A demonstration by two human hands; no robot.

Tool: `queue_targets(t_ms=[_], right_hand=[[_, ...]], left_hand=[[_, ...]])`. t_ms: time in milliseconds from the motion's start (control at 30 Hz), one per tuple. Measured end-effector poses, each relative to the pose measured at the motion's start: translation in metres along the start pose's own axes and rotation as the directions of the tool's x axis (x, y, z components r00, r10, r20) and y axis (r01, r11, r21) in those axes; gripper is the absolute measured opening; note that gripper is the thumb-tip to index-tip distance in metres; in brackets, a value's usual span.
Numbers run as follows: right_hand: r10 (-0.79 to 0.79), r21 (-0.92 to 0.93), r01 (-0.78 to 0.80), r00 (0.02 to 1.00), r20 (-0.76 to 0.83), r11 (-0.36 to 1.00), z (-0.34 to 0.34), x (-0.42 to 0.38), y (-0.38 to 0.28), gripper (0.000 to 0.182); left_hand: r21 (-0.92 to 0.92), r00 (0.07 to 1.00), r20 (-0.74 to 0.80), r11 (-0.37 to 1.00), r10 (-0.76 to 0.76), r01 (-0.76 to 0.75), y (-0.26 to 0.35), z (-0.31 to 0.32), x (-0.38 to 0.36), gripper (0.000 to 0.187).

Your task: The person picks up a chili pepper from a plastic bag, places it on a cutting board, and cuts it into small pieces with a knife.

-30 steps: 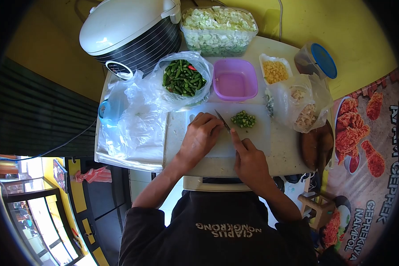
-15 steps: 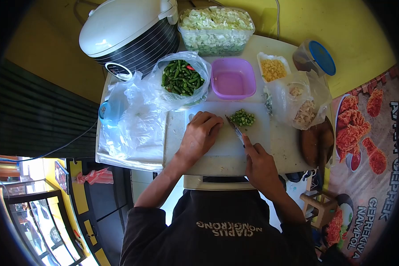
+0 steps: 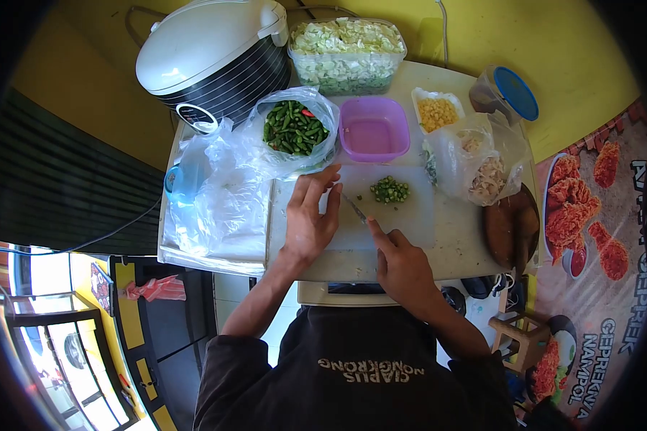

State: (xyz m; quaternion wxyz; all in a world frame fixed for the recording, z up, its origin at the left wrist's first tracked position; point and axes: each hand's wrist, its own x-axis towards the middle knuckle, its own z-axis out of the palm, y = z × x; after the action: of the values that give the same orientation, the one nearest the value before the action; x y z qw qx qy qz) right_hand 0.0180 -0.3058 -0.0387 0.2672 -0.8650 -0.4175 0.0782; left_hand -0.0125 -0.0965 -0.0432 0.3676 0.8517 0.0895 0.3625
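My right hand (image 3: 404, 267) is closed around the handle of a small knife (image 3: 354, 209), its index finger stretched along the top. The blade points up and left over a white cutting board (image 3: 417, 223). My left hand (image 3: 313, 215) is at the board's left side, near the knife tip, with thumb and fingers apart. I see nothing in it, though its palm side is hidden. Chopped green chilies (image 3: 389, 189) lie in a small heap on the board, right of the blade. Beyond the board are a plastic bag of whole green chilies (image 3: 295, 129) and a purple tub (image 3: 375, 154).
A rice cooker (image 3: 212, 54) and a container of chopped cabbage (image 3: 346, 65) stand at the back. To the right are a tray of yellow pieces (image 3: 438, 113), a bag of pale shreds (image 3: 487, 176), a blue-lidded container (image 3: 516, 95) and a brown mortar (image 3: 502, 233). Plastic bags (image 3: 219, 197) cover the left side.
My left hand has moved slightly left, its fingers now extended and spread rather than curled. The knife has moved left, away from the chopped chilies, with my right hand.
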Motion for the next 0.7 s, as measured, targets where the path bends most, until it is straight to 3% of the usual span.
queue_targets(t_ms=[67, 200, 267, 600, 700], right_hand=[[0.017, -0.025, -0.017, 1.000, -0.003, 1.000, 0.000, 0.001, 0.001, 0.068], [0.060, -0.030, -0.062, 0.996, -0.058, 0.998, -0.002, 0.001, 0.011, 0.068], [0.086, -0.038, -0.089, 0.993, -0.076, 0.995, -0.006, -0.001, 0.016, 0.069], [0.052, -0.032, -0.059, 0.982, -0.184, 0.998, -0.007, -0.008, 0.018, 0.070], [0.100, -0.137, -0.109, 0.993, -0.069, 0.985, -0.012, -0.007, 0.020, 0.069]], left_hand=[[0.045, 0.993, -0.073, 0.995, 0.098, -0.094, -0.001, -0.014, 0.011, 0.034], [0.209, 0.969, -0.167, 0.967, 0.182, -0.146, -0.012, -0.047, 0.041, 0.021], [0.203, 0.976, -0.174, 0.974, 0.131, -0.095, -0.017, -0.061, 0.053, 0.020], [0.257, 0.995, 0.102, 0.966, -0.002, -0.025, -0.044, -0.089, 0.087, 0.021], [0.359, 0.972, 0.191, 0.931, -0.139, 0.063, -0.049, -0.089, 0.093, 0.020]])
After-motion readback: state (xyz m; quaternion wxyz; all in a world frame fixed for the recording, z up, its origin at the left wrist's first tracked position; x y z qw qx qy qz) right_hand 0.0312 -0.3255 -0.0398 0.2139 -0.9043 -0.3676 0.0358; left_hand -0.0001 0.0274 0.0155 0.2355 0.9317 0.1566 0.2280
